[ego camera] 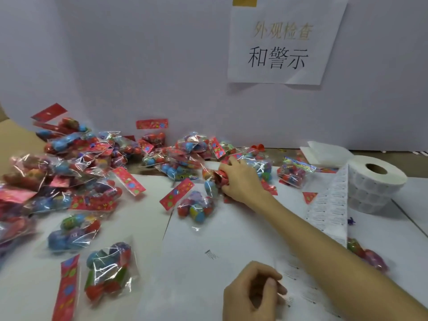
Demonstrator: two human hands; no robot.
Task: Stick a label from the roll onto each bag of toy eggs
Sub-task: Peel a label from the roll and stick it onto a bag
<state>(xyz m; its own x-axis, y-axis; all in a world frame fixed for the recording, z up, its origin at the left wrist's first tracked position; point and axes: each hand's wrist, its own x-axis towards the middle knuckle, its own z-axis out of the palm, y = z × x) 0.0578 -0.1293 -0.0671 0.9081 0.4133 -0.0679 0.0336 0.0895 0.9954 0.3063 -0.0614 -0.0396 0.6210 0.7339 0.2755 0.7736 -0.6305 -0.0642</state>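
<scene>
Several clear bags of coloured toy eggs with red header cards lie heaped across the left and back of the table, the pile (pixel 76 172) thickest at the left. My right hand (pixel 240 179) reaches to the middle back and grips one bag of toy eggs (pixel 212 181) by its crumpled red top. The white label roll (pixel 375 181) stands at the right. Its label strip (pixel 328 212) trails down toward me, passing under my right forearm. My left hand (pixel 252 290) is near the front edge, its fingers curled and pinching the strip's end.
White paper sheets (pixel 208 262) cover the table in front of me. A loose bag (pixel 196 207) lies mid-table, another bag (pixel 108 272) front left, and one bag (pixel 368 256) right of my forearm. A white board with a paper notice (pixel 282 42) closes off the back.
</scene>
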